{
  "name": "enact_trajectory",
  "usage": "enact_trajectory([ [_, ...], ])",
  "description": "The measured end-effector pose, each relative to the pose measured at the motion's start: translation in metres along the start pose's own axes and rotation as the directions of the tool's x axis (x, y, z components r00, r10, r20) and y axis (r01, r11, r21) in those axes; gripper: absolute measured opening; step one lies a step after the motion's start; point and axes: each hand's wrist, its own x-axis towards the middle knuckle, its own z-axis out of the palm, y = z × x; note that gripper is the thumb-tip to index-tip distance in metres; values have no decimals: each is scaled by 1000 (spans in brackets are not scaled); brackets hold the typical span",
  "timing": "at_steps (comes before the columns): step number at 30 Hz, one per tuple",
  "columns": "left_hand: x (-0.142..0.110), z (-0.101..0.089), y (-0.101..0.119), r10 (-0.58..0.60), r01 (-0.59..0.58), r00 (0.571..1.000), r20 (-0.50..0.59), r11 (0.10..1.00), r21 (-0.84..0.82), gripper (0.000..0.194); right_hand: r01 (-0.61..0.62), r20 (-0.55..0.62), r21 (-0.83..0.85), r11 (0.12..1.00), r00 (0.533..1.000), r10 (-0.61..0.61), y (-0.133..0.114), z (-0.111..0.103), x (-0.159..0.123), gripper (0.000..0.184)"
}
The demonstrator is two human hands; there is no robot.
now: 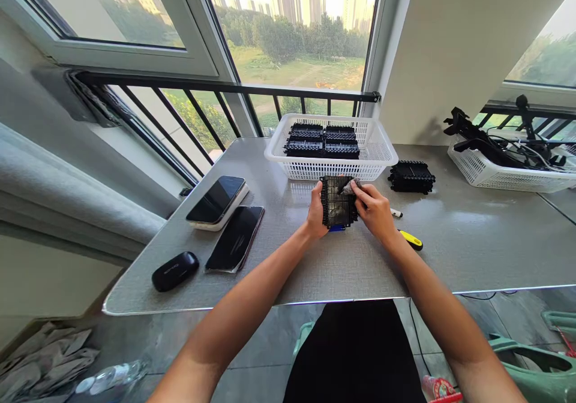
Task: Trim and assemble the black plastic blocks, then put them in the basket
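Observation:
A black ribbed plastic tray (pixel 336 204) is held tilted above the grey table (pixel 472 241), just in front of a white basket (pixel 375 151). My left hand (pixel 316 216) grips its left edge. My right hand (pixel 374 210) is closed at its upper right corner, pinching a small grey piece (pixel 347 188) against the tray. A small blue object (pixel 336 228) lies on the table right under the tray. Several more black trays (pixel 322 140) lie stacked inside the basket.
Another black tray (pixel 411 177) lies right of the basket. A yellow-handled tool (pixel 410 239) and a marker (pixel 396 213) lie by my right wrist. Two phones (pixel 225 220) and a black case (pixel 175 270) sit at left. A second basket of cables (pixel 504 163) stands far right.

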Motion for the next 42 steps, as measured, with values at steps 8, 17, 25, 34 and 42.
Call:
enact_trajectory([
  [8,5,-6,36,239,-236,965,-111,971,34,53,115,90,95,989,988,-123,-15,7,-10,32],
  [17,1,-2,15,-3,3,1000,19,1000,26,57,-96,-301,111,989,945,125,-11,3,-1,40],
  [25,2,-3,18,94,-94,995,-17,996,7,53,21,-5,17,1000,1000,-21,-9,6,-7,43],
  [34,4,-8,28,146,-145,986,-75,989,24,54,27,-273,156,987,962,17,-18,2,-9,25],
  [42,-1,2,8,-41,39,999,21,997,66,56,-86,-223,127,988,968,113,-5,4,-1,41],
])
